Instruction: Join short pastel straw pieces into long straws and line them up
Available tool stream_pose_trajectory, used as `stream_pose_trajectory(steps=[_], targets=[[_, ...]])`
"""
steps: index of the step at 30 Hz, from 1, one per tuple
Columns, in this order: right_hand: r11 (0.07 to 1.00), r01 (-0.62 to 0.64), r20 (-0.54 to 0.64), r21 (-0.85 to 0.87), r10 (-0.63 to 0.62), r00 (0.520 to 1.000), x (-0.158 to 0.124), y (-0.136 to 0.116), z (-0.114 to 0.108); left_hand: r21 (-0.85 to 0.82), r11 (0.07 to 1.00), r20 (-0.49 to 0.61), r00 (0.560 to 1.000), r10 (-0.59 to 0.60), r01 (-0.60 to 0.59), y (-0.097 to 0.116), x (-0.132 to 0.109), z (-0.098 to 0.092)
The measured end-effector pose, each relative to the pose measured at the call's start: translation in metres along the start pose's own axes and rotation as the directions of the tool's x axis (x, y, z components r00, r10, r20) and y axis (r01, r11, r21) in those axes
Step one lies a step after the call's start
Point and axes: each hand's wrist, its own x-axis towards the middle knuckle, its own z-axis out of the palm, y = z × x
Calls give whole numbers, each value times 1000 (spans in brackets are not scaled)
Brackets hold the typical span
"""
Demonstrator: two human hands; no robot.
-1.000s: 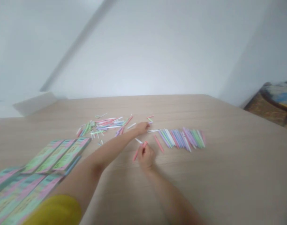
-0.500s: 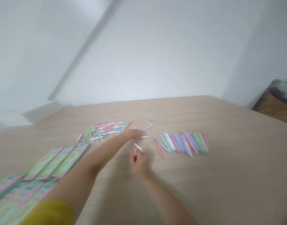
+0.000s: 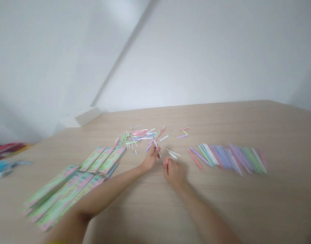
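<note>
Two hands (image 3: pixel 173 171) with pastel sticks (image 3: pixel 167 159)

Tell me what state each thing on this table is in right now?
Left hand, fingers pinched on a thin white plastic stick.
Right hand, closed around a pink plastic stick, only its tip showing.
Loose pastel sticks, scattered in a heap.
Row of pastel sticks, lined up side by side.
Green-and-pink flat boxes, lying flat side by side.
</note>
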Motion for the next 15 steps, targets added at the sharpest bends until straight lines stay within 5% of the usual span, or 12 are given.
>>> stream_pose_trajectory(steps=[6,15], targets=[[938,343,25,45,-345,938,-3,-7,-8,-446,894,-198,972,-130,29,29,-62,10],[890,455,-9,19,-455,890,-7,-7,-12,-471,878,-321,943,-86,-80,29,-89,29]])
